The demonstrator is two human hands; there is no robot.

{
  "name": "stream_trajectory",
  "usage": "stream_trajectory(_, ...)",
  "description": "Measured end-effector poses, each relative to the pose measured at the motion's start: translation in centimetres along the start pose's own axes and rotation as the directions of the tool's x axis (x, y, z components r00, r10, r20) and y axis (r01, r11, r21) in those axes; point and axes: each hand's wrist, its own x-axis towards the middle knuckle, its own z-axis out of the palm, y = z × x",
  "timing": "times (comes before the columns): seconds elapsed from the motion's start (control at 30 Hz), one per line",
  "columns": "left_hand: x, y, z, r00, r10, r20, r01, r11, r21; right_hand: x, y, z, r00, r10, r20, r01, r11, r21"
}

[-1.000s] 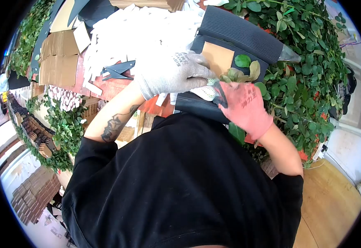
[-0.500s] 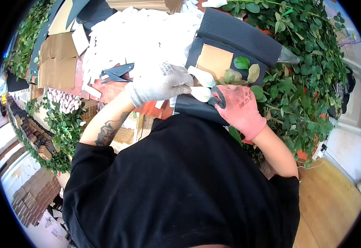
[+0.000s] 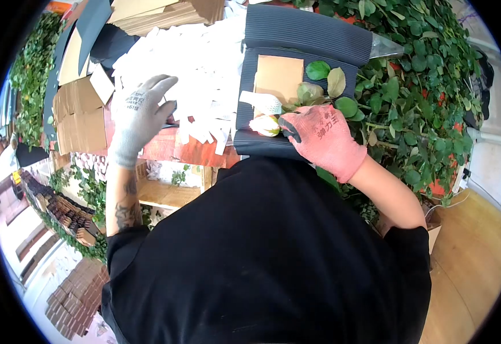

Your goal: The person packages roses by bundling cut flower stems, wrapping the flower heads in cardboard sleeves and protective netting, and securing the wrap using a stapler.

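Note:
My left hand (image 3: 141, 112), in a pale grey glove, is over the left side of a heap of white foam sleeves (image 3: 193, 69). Its fingers are apart, and I see nothing held in them. My right hand (image 3: 322, 137), in a pink glove with dark fingertips, is closed around a rose (image 3: 266, 126) just below its bloom. Pale petals with pink and green tints show on that bloom. Right above it lies another bud in a white net sleeve (image 3: 262, 102). Both rest over black corrugated board (image 3: 253, 69), beside a tan cardboard piece (image 3: 279, 74) and some leaves (image 3: 318, 70).
Leafy rose stems (image 3: 411, 114) crowd the right side of the table. Folded cardboard (image 3: 78, 112) stands at the left, with a stack of cardboard sheets (image 3: 170, 14) at the back. A rolled black corrugated sheet (image 3: 308, 31) lies along the top. Red tabletop (image 3: 176, 148) shows at the front edge.
My left hand has left the blooms and moved left to the sleeve heap, its fingers opening. The lower bloom, white-covered before, now shows bare petals. My right hand stays on the rose.

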Motion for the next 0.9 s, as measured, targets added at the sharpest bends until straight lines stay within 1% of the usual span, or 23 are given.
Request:
stream_trajectory(0.03, -0.4, 2.3, -0.3, 0.998, -0.033, -0.059, 0.033, 0.999, 0.013, 0.1, 0.0, 0.0, 1.000, -0.017, 0.007, 0.017, 1.000, 0.000)
stream_trajectory(0.07, -0.8, 2.8, 1.6, 0.952, 0.289, -0.100, -0.287, 0.957, 0.032, 0.2, 0.1, -0.1, 0.999, -0.036, 0.022, 0.036, 0.999, -0.015)
stream_trajectory(0.1, -1.3, 5.2, 1.9, 0.889, 0.456, 0.036, -0.456, 0.890, -0.014, 0.3, 0.2, -0.3, 0.998, -0.057, 0.036, 0.059, 0.998, -0.032)
stream_trajectory(0.13, -1.6, 7.7, 3.2, 0.880, 0.465, 0.097, -0.473, 0.877, 0.086, 0.3, 0.3, -0.5, 0.995, -0.087, 0.046, 0.089, 0.995, -0.044)
stream_trajectory(0.17, -1.3, 8.6, 4.1, 0.872, 0.470, 0.138, -0.475, 0.880, 0.005, 0.1, 0.4, -0.8, 0.990, -0.137, -0.020, 0.136, 0.988, -0.068)
stream_trajectory(0.2, -1.5, 7.5, 6.7, 0.882, 0.471, 0.020, -0.470, 0.882, -0.024, -0.1, 0.4, -1.0, 0.980, -0.183, -0.081, 0.175, 0.980, -0.091)
stream_trajectory(0.23, -1.5, 7.1, 7.3, 0.868, 0.497, 0.000, -0.497, 0.868, -0.018, 0.1, 0.3, -1.7, 0.996, -0.081, 0.042, 0.080, 0.997, 0.017)
stream_trajectory(0.27, -1.4, 6.7, 7.5, 0.851, 0.525, -0.017, -0.525, 0.851, -0.008, 0.3, 0.5, -1.6, 0.994, -0.099, 0.053, 0.098, 0.995, 0.006)
stream_trajectory(0.3, -1.3, 6.5, 7.5, 0.858, 0.513, -0.032, -0.513, 0.858, -0.010, 0.4, 0.6, -1.2, 0.979, -0.123, -0.165, 0.093, 0.980, -0.177)
stream_trajectory(0.33, -1.3, 6.9, 7.0, 0.880, 0.471, 0.061, -0.472, 0.881, 0.008, 0.3, 0.6, -1.0, 0.912, -0.182, -0.367, 0.049, 0.938, -0.343)
stream_trajectory(0.37, -1.4, 7.1, 6.7, 0.891, 0.427, 0.153, -0.436, 0.899, 0.032, 1.2, 1.1, -1.1, 0.980, -0.092, -0.174, 0.047, 0.968, -0.248)
stream_trajectory(0.4, -1.5, 7.1, 6.7, 0.897, 0.420, 0.139, -0.429, 0.903, 0.037, 1.6, 1.4, -0.9, 0.979, -0.108, -0.172, 0.061, 0.965, -0.256)
stream_trajectory(0.47, -1.5, 7.1, 6.9, 0.904, 0.386, 0.183, -0.409, 0.905, 0.115, 2.2, 1.9, -0.3, 0.980, -0.181, -0.081, 0.151, 0.946, -0.286)
stream_trajectory(0.5, -1.5, 7.1, 6.9, 0.909, 0.379, 0.172, -0.400, 0.909, 0.114, 2.8, 1.9, -0.6, 0.987, -0.156, -0.029, 0.143, 0.956, -0.254)
stream_trajectory(0.57, -1.4, 7.1, 6.8, 0.899, 0.423, 0.116, -0.427, 0.904, 0.013, 2.8, 1.9, -0.6, 0.980, -0.198, -0.028, 0.182, 0.941, -0.284)
stream_trajectory(0.6, -1.5, 7.1, 6.7, 0.902, 0.417, 0.113, -0.421, 0.907, 0.012, 2.6, 1.9, -0.4, 0.974, -0.225, -0.036, 0.204, 0.929, -0.309)
stream_trajectory(0.63, -1.5, 6.9, 6.7, 0.893, 0.443, 0.078, -0.442, 0.896, -0.035, 2.3, 2.0, 0.0, 0.964, -0.254, -0.071, 0.221, 0.925, -0.310)
stream_trajectory(0.67, -1.4, 6.7, 6.6, 0.882, 0.469, 0.042, -0.465, 0.881, -0.080, 2.2, 2.1, 0.3, 0.965, -0.254, -0.071, 0.220, 0.925, -0.310)
stream_trajectory(0.7, -1.2, 6.6, 6.4, 0.881, 0.471, 0.043, -0.467, 0.881, -0.081, 2.3, 2.2, 0.5, 0.968, -0.241, -0.069, 0.209, 0.929, -0.304)
stream_trajectory(0.77, -0.4, 6.1, 5.7, 0.923, 0.382, -0.053, -0.385, 0.920, -0.072, 2.2, 2.2, 0.6, 0.974, -0.214, -0.077, 0.183, 0.938, -0.296)
stream_trajectory(0.8, 0.4, 5.4, 5.2, 0.915, 0.385, -0.122, -0.394, 0.917, -0.063, 2.2, 2.0, 0.5, 0.976, -0.209, -0.069, 0.178, 0.935, -0.307)
stream_trajectory(0.87, 1.1, 5.3, 5.5, 0.950, 0.299, -0.093, -0.294, 0.954, 0.066, 2.0, 1.8, 0.5, 0.976, -0.208, -0.059, 0.179, 0.931, -0.320)
stream_trajectory(0.9, 1.4, 4.8, 6.1, 0.950, 0.296, -0.098, -0.290, 0.955, 0.067, 1.9, 1.7, 0.5, 0.977, -0.206, -0.058, 0.176, 0.926, -0.334)
